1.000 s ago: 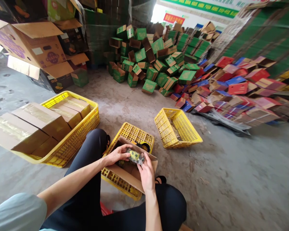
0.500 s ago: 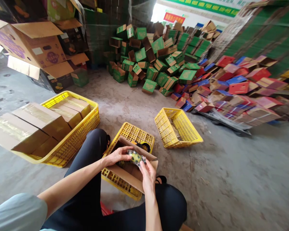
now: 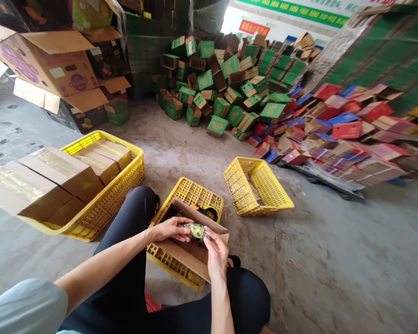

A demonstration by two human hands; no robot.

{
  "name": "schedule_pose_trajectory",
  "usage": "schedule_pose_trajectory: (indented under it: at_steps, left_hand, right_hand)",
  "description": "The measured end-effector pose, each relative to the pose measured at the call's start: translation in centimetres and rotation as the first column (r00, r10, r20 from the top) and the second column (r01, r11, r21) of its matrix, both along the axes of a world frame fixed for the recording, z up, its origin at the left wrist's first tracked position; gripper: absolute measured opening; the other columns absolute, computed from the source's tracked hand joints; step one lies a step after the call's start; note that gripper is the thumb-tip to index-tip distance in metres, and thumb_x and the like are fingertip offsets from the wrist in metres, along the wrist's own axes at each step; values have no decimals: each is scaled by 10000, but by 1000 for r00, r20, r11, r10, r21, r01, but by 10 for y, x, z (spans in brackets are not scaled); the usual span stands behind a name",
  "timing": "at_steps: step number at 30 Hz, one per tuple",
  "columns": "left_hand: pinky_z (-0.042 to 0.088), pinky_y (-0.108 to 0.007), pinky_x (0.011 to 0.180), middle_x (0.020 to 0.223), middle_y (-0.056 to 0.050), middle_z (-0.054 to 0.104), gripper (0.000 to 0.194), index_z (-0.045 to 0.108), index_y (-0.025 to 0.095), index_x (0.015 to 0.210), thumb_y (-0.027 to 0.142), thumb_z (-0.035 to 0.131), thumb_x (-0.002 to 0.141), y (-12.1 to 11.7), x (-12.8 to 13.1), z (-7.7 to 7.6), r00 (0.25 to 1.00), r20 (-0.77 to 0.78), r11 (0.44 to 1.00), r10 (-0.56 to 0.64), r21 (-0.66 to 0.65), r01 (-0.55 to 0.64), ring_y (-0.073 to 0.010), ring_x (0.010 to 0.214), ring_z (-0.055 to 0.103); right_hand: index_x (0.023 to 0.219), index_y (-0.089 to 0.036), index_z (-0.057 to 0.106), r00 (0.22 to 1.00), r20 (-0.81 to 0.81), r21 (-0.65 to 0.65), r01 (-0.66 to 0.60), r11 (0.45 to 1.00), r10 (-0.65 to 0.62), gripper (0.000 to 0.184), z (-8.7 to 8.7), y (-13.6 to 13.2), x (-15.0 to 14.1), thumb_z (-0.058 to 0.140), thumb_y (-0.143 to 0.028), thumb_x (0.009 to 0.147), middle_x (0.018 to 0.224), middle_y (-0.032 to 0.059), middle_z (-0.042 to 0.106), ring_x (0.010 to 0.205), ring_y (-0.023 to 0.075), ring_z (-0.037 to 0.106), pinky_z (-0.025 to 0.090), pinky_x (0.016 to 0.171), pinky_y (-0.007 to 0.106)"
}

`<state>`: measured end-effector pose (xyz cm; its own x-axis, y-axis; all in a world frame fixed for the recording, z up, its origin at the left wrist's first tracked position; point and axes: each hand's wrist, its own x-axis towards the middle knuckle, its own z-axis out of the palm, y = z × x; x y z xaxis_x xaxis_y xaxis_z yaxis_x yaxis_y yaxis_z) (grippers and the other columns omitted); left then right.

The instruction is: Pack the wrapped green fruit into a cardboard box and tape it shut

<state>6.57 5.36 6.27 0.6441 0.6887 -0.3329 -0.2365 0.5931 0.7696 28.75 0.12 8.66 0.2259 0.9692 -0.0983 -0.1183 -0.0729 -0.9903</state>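
Observation:
Between my two hands is a small yellow-green packet (image 3: 197, 230) with dark spots, in clear plastic wrap; its contents I cannot make out. My left hand (image 3: 172, 229) pinches its left end. At the right end, the fingers of my right hand (image 3: 215, 246) are closed on the wrap. Both hands are above an open cardboard box (image 3: 184, 253), whose inside is mostly hidden by them. The box rests on an upturned yellow plastic crate (image 3: 185, 189) between my legs. A black and yellow tape dispenser (image 3: 209, 212) lies on the crate behind the box.
To the left, a large yellow crate (image 3: 121, 190) holds several taped cardboard boxes (image 3: 55, 169). A smaller yellow crate (image 3: 237, 190) stands on the concrete floor at right. Behind are heaps of green cartons (image 3: 218, 125) and red and blue cartons (image 3: 346, 131), with bigger cartons (image 3: 55, 69) at back left.
Both hands have lowered slightly with the packet, which has turned more level. My left fingers have curled closer around its end. The crates and boxes stay where they were.

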Motion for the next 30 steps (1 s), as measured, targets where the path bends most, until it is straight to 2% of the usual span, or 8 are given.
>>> schedule_pose_trajectory:
  at_steps: [3,6,12,14,16,19,22,30]
  left_hand:
    - [569,-380,986,1204,-115,749,791,612,229,1415,390,975,731,-1,1,5,997,68,1000,26,-5,-26,-224,1017,768]
    - [596,-366,919,1163,-99,749,630,631,228,1294,549,881,813,-1,3,8,993,26,993,116,4,-116,-221,957,782]
    - [617,-338,802,1129,-95,736,726,587,228,1360,587,876,799,2,3,6,983,-53,984,176,41,-174,-216,892,765]
    - [608,-318,798,1124,-100,726,642,667,184,1259,571,884,795,3,3,6,985,-39,984,166,67,-163,-210,923,739]
    - [595,-304,803,1085,-98,725,569,716,155,1147,562,891,790,3,2,7,984,-18,980,176,93,-173,-201,922,719]
    - [577,-309,838,1078,-88,729,533,729,159,1118,514,921,771,4,2,9,975,18,967,223,122,-223,-189,912,707]
    - [565,-305,848,1058,-76,739,501,735,161,1111,455,941,761,4,2,9,970,22,958,240,157,-241,-184,910,704]
    - [564,-337,891,1113,-108,776,578,766,150,1221,418,957,745,4,2,2,974,26,958,225,176,-226,-212,937,727]
  right_hand:
    - [782,-243,802,999,8,39,-32,999,32,220,-2,0,-1,893,-432,714,1259,110,785,1291,358,663,481,1143,543]
    - [688,-251,769,992,79,32,-99,995,96,249,-7,1,1,902,-461,695,1435,105,693,1403,380,568,467,1145,545]
    - [645,-255,755,981,102,32,-169,985,165,246,-10,1,4,889,-448,717,1533,79,616,1433,375,541,448,1167,532]
    - [660,-249,759,985,59,18,-163,986,162,239,-7,1,2,884,-442,722,1539,82,612,1437,380,536,474,1150,526]
    - [825,-257,805,988,-33,-15,-153,988,153,204,-1,0,0,875,-429,740,1538,84,616,1449,378,529,499,1135,533]
    - [1203,-304,770,974,-204,-68,-117,991,101,458,7,-1,-3,848,-440,772,1491,83,659,1415,352,575,540,1100,544]
    - [1354,-316,694,972,-232,-102,-58,993,33,591,10,-1,-5,829,-488,805,1417,91,710,1378,321,616,555,1091,529]
    - [1010,-204,806,992,-109,-168,40,985,-59,507,2,-1,-6,927,-571,681,1040,95,827,1008,306,771,648,928,462]
